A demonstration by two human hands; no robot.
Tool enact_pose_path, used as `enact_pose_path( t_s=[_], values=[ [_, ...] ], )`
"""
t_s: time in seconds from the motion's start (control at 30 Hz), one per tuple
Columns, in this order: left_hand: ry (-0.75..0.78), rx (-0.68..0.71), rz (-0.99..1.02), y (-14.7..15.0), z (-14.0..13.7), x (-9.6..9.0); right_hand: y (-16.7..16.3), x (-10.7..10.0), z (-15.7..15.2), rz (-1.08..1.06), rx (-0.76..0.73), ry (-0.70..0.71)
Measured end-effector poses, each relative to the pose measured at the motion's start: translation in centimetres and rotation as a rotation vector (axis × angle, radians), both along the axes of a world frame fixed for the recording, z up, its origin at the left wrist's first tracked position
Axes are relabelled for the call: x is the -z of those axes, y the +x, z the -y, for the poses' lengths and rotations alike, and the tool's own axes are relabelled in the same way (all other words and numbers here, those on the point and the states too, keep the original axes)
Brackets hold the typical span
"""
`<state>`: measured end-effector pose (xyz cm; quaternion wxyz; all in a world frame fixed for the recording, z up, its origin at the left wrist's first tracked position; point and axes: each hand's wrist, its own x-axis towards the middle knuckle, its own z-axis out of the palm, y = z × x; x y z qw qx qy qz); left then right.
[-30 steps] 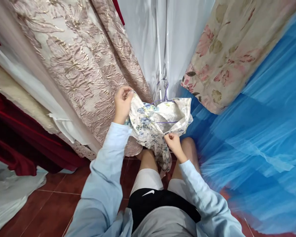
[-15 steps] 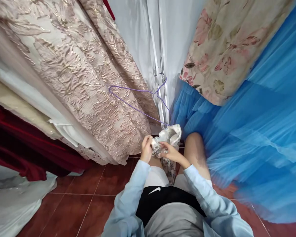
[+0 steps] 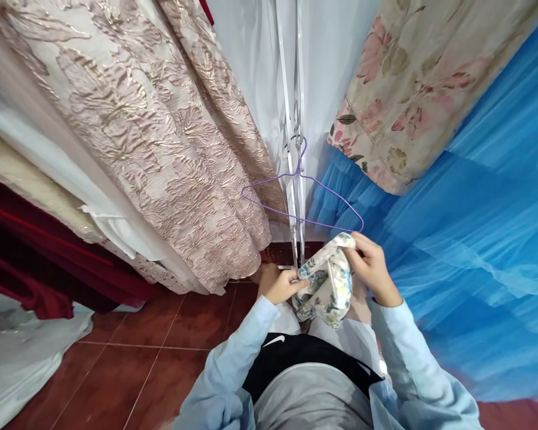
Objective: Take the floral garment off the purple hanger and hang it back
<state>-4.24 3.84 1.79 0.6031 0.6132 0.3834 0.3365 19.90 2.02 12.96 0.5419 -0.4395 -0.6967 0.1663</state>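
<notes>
Head view: left hand and right hand both tightly pinch the floral garment

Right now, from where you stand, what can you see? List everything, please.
floral garment: one, white with blue flowers, between both hands
clothes hanger: one, purple, hanging at the poles
poles: two, white, upper centre
white drapery: count unclear, behind the poles
brocade fabric: count unclear, pink, left of the hanger
flower-print cloth: one, cream and pink, upper right
tulle: layers, blue, right
velvety cloth: one, dark red, far left
silvery cloth: one, lower left
tiled floor: one, red, below
sleeves: two, light blue, on the arms
shirt: one, grey, bottom centre
left hand: one, gripping the garment
right hand: one, gripping the garment's other side
</notes>
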Motion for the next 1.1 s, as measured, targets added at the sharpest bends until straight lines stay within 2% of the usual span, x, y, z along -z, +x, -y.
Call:
enact_pose_path(
  t_s=[0.1,0.2,0.33,0.47,0.57,0.7,0.83,0.97,1.0,1.1],
  values=[
    [0.103,-0.097,-0.092,-2.2,-0.3,0.1,2.7,-0.1,-1.9,-0.03,0.155,0.15],
    [0.156,-0.088,-0.159,-5.1,-1.2,-1.1,5.1,0.7,-4.9,-0.152,0.252,0.136],
    [0.283,-0.085,-0.328,-8.5,-2.5,-3.4,5.5,1.3,-8.7,-0.306,0.086,-0.063],
    [0.466,-0.095,-0.54,-11.6,-4.5,-5.4,2.9,-0.1,-11.9,-0.406,-0.042,-0.116],
    [0.615,-0.171,-0.73,-14.0,-6.9,-6.7,1.5,-1.2,-13.6,-0.445,-0.08,-0.161],
    [0.676,-0.209,-0.965,-16.5,-11.4,-9.0,1.7,-1.6,-13.6,-0.483,-0.072,-0.266],
    [0.704,-0.267,-1.067,-16.7,-16.8,-12.7,2.3,-1.8,-12.5,-0.486,-0.074,-0.327],
    [0.861,-0.433,-0.997,-14.3,-21.3,-17.5,2.4,-2.4,-12.1,-0.489,-0.079,-0.349],
    [0.904,-0.414,-0.932,-13.4,-22.0,-18.5,2.6,-2.5,-12.2,-0.482,-0.071,-0.344],
    [0.978,-0.202,-0.649,-10.5,-22.7,-20.2,3.3,-2.4,-12.0,-0.401,-0.057,-0.294]
  ],
)
